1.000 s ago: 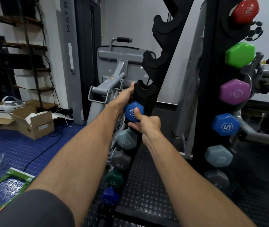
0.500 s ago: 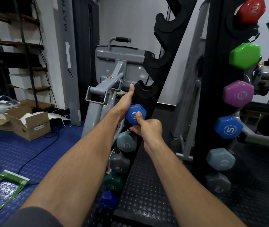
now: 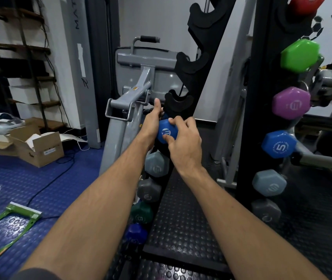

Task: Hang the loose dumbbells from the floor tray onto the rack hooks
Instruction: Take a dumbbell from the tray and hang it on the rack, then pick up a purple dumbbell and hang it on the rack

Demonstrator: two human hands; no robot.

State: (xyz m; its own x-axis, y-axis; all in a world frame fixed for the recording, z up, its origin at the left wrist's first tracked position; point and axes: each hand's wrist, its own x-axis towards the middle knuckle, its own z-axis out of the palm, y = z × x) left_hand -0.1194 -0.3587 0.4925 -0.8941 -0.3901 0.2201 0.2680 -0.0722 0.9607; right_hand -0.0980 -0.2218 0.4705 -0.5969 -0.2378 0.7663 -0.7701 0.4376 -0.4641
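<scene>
At the rack (image 3: 211, 81), both hands, left hand (image 3: 151, 126) and right hand (image 3: 183, 146), grip the blue dumbbell (image 3: 166, 133).

Blue dumbbell (image 3: 166, 132) horizontal at black rack (image 3: 199, 63) hook.

A small gym or fitness room. A black vertical rack (image 3: 266, 98) on the right holds coloured hexagonal dumbbells (image 3: 291, 103), a grey weight machine (image 3: 141, 81) stands farther back, and studded blue rubber flooring (image 3: 19, 178) covers the left.
</scene>
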